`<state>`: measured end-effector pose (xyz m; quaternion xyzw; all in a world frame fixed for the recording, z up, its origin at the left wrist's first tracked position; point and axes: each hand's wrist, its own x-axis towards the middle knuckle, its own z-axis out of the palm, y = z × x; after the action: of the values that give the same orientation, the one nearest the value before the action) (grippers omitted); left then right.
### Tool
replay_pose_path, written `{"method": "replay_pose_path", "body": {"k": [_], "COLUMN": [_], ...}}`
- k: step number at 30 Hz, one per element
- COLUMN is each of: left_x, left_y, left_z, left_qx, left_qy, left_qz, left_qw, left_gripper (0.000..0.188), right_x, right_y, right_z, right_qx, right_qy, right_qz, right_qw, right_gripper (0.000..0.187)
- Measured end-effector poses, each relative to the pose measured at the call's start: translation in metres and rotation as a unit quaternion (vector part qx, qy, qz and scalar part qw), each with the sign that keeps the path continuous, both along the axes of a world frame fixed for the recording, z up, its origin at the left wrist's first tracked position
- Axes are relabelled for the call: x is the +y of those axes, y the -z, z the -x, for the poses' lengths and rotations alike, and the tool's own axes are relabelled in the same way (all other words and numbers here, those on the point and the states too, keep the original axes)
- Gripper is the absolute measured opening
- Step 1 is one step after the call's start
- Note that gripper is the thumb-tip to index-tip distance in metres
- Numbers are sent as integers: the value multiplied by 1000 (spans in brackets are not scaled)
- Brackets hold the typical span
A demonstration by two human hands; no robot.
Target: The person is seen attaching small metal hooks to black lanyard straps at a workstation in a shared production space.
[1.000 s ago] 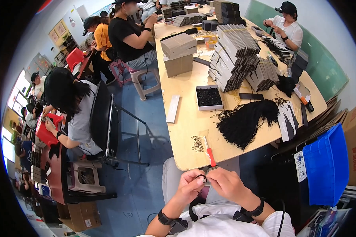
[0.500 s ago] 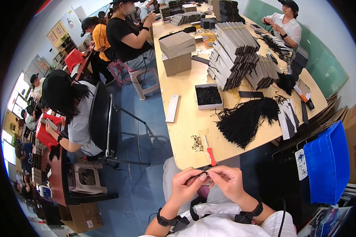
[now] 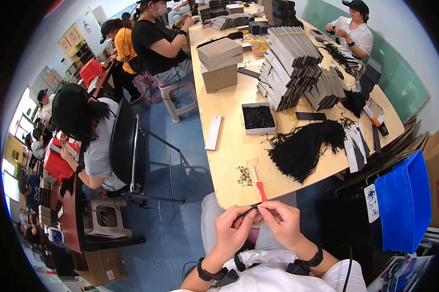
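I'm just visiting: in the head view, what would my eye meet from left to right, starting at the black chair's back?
Black chair back → pale stool → wearer's left hand → right hand → fanned pale strips → blue bin.

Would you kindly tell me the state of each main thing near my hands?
Left hand: pinching
Right hand: pinching
Thin black cord: held between both hands
White rectangular box: open, filled with small black pieces
Black stringy bundle: spread on the pale wooden table
Slim red-handled tool: lying down
Small dark metal pieces: loosely heaped
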<state>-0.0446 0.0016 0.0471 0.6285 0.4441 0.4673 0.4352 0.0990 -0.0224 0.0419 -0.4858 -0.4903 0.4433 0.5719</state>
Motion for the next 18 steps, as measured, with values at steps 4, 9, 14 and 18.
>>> {"method": "replay_pose_path", "body": {"k": [4, 9, 14, 18], "left_x": [2, 3, 2, 7], "left_y": [10, 20, 20, 25], "left_z": [-3, -2, -2, 3], "left_qx": [-12, 9, 47, 152], "left_qy": [-34, -19, -26, -22], "left_qz": [36, 30, 7, -162], "left_qw": [999, 999, 999, 975], "left_gripper": [9, 7, 8, 15], "right_x": [2, 5, 9, 12], "right_y": [1, 3, 0, -5], "right_z": [2, -4, -9, -13], "right_qx": [-111, -90, -80, -82], "right_qy": [11, -41, -88, -111], "right_qz": [-4, 60, 101, 141], "right_qw": [994, 993, 988, 980], "right_gripper": [9, 13, 16, 17]}}
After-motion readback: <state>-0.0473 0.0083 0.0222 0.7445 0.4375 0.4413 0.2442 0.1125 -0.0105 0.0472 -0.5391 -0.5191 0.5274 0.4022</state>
